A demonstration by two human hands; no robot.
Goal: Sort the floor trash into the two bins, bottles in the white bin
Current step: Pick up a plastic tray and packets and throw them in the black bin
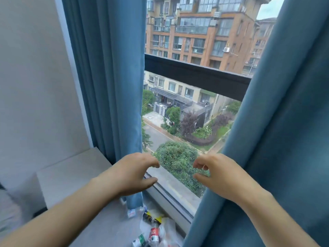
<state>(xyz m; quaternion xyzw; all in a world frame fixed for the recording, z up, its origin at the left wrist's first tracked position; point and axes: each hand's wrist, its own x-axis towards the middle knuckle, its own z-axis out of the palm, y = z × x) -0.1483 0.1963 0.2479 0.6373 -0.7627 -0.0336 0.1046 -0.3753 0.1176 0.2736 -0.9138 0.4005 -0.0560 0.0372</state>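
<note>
A pile of trash lies on the grey floor (pixel 106 229) under the window, at the bottom centre. In it are a clear bottle with a red label (pixel 154 234), one with a green label (pixel 139 240), a bottle with a blue and red label (pixel 131 213), a black and yellow bottle (pixel 151 217) and crumpled clear plastic (pixel 169 227). My left hand (pixel 131 173) and my right hand (pixel 217 173) are raised side by side well above the pile, in front of the glass. Their fingers are loosely curled and hold nothing. Neither bin is in view.
A blue curtain (pixel 110 86) hangs on the left and another (pixel 284 139) on the right, both reaching the floor beside the trash. The window (pixel 187 104) lies between them. A low white ledge (pixel 71 173) stands against the wall at the left.
</note>
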